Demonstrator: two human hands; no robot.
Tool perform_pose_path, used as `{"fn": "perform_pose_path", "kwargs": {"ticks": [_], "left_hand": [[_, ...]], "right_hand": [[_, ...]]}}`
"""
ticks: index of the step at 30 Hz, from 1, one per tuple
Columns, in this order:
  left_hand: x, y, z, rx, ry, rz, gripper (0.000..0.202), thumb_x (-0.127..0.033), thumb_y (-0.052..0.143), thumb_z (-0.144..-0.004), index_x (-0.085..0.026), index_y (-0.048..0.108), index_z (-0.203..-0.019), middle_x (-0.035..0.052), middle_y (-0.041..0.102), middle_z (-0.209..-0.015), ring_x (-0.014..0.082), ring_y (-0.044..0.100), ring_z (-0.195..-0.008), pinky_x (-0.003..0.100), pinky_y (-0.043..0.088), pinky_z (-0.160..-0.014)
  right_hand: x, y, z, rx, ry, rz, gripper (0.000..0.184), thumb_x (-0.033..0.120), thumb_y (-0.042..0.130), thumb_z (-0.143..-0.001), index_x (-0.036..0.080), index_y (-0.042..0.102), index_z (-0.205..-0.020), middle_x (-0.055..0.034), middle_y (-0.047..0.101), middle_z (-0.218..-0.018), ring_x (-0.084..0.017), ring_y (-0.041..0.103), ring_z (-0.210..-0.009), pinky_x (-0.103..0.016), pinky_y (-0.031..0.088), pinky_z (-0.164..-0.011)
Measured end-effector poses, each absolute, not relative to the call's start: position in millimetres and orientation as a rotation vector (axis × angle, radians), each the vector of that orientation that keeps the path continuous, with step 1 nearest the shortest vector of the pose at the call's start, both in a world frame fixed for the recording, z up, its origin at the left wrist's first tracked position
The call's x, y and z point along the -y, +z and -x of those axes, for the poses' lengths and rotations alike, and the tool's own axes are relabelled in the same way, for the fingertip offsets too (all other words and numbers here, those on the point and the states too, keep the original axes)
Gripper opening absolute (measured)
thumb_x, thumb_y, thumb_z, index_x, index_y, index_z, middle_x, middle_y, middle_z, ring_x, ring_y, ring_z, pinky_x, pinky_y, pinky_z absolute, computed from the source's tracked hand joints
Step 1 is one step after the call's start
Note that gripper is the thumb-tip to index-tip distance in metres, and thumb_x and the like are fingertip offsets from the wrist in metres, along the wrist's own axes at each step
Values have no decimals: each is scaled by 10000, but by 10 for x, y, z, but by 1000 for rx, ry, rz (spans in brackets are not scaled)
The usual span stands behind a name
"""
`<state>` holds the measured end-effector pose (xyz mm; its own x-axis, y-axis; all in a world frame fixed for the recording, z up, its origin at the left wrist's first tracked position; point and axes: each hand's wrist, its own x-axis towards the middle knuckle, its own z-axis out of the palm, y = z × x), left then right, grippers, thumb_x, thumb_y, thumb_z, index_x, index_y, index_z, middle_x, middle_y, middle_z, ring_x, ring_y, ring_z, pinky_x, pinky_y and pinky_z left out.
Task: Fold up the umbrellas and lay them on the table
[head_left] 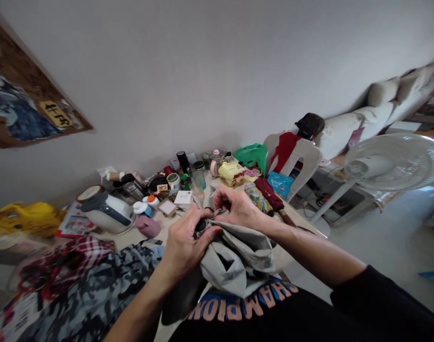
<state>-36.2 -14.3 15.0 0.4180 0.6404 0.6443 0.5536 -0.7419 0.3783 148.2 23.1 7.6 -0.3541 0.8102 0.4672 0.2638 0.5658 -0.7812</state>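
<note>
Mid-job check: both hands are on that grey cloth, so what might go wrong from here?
Loose folds of the grey cloth hang below the left hand and right hand, so one might slip free. The clear greenish container stands beyond them; an outward jerk could tip it.

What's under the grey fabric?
Along the lower edge of the grey fabric, printed lettering on the black shirt shows. Whatever the fabric directly covers can't be seen.

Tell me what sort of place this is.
Most likely a home's living and dining area: a pale sofa and a standing fan are at the right, and a kettle sits on a cluttered table.
</note>
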Motion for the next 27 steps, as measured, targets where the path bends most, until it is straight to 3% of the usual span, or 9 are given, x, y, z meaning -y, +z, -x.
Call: {"fn": "perform_pose_path", "kwargs": {"ticks": [3,6,10,13,14,17,19,24,27], "left_hand": [[142,160,339,-1044,1247,-2554,34,-195,587,-890,-176,598,-865,12,617,-778,122,600,-709,213,469,-663],[125,142,344,-1074,1258,-2534,77,-171,585,-882,-183,579,-806,-5,591,-728,108,571,-662,203,449,-630],[68,119,416,-1178,1320,-2517,78,-169,586,-879,-184,579,-803,-10,579,-721,103,555,-655,203,434,-623],[21,129,486,-1231,1363,-2530,58,-172,599,-876,-183,591,-820,-5,592,-741,109,565,-687,210,441,-658],[9,136,506,-1249,1374,-2537,58,-172,601,-877,-182,594,-820,-3,596,-747,109,567,-695,212,442,-668],[-4,163,537,-1290,1390,-2550,70,-179,603,-878,-182,597,-808,-4,594,-750,104,564,-685,209,437,-660],[0,177,533,-1297,1377,-2547,74,-185,602,-879,-185,600,-804,-5,598,-751,104,566,-682,209,436,-652],[-3,163,493,-1267,1382,-2467,94,-202,577,-891,-182,596,-801,8,612,-748,118,573,-696,224,450,-668],[-26,126,482,-1327,1361,-2429,98,-218,561,-901,-182,598,-818,13,609,-758,121,568,-699,231,449,-673]], "right_hand": [[-265,76,-1487,1944,840,785,175,184,673,-702,181,508,-760,51,505,-682,-87,433,-605,-204,369,-554],[-289,149,-1595,2024,878,644,127,204,668,-765,169,550,-796,23,555,-734,-99,484,-645,-225,421,-598],[-127,411,-1881,1906,579,586,79,241,619,-883,185,625,-938,-67,622,-997,-170,589,-923,-318,493,-793],[95,551,-2025,2199,376,604,274,365,743,-802,207,677,-1015,-107,559,-1188,-246,535,-1097,-408,470,-928],[152,558,-2041,2281,302,651,248,348,738,-808,202,684,-1001,-118,541,-1220,-258,515,-1115,-426,463,-940],[210,481,-2040,2377,218,782,58,208,632,-879,178,675,-855,-122,530,-1203,-238,501,-1077,-401,483,-895],[166,405,-2043,2356,238,796,113,181,594,-894,175,646,-794,-113,540,-1161,-218,514,-1023,-375,494,-861],[86,337,-2078,2172,233,849,76,173,574,-889,198,623,-835,-95,571,-1102,-203,577,-955,-355,506,-832],[203,385,-2028,1985,33,892,129,142,583,-870,236,624,-949,-104,570,-1114,-233,580,-986,-376,497,-820]]}}
